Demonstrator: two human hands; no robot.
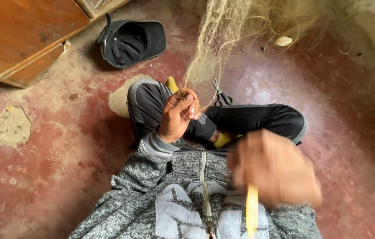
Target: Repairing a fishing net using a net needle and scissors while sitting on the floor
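Netting [223,31] of pale, fine, tangled thread is hanging down from the top of the view toward the seated person's lap, spreading into a loose, wispy mass over the floor behind. The left hand [177,114] is pinching a gathered strand of that netting between thumb and curled fingers, just above the crossed legs in black trousers [249,119]. The right hand [274,168] is blurring close to the camera, closing around a flat, narrow, pale yellow netting needle [252,214] that is pointing downward over the chest; how tightly it is gripping cannot be told. Small scissors [220,95] with black handles are lying on the floor just beyond the knees, near the netting. A grey knitted zip jacket [174,194] with paler patches is covering the torso. Farther out, a black cap [130,42] is lying upside down on the worn, red-stained concrete floor [54,168], beside an orange-brown wooden panel [19,35] in the upper left corner
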